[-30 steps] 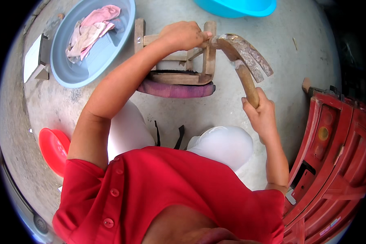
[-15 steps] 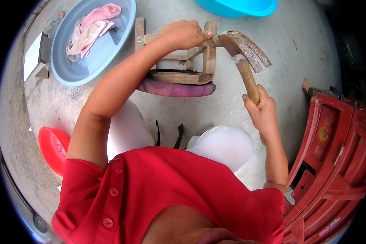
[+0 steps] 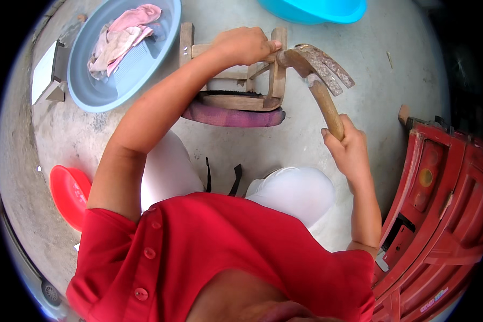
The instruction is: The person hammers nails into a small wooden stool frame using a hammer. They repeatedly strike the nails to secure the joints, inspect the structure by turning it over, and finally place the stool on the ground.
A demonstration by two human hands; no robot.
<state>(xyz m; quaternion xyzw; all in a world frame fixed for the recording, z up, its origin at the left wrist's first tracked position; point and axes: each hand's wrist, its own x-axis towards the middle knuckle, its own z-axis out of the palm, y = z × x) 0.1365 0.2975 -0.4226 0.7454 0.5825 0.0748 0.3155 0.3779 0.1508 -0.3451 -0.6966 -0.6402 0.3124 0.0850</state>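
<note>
A wooden stool (image 3: 277, 80) lies with its frame exposed and its purple padded seat (image 3: 233, 118) nearest me. My left hand (image 3: 241, 45) is closed on the top of the stool frame, its thumb at the right-hand leg. My right hand (image 3: 346, 147) grips the wooden handle of a rusty claw hammer (image 3: 322, 70). The hammer's striking end is at that leg, just below my left thumb, with the claw curving off to the right. Two dark strips (image 3: 236, 180) lie on the floor between my knees.
A grey-blue tub (image 3: 80, 75) with pink cloths and a washboard is upper left, beside a white-topped object (image 3: 44, 70). A cyan basin (image 3: 311, 8) is at the top, a red basin (image 3: 61, 198) lower left. A large red metal body panel (image 3: 440, 204) stands at the right.
Little differs. The hammer has shifted very slightly in my right hand's grip against the stool, and both hands keep their hold.
</note>
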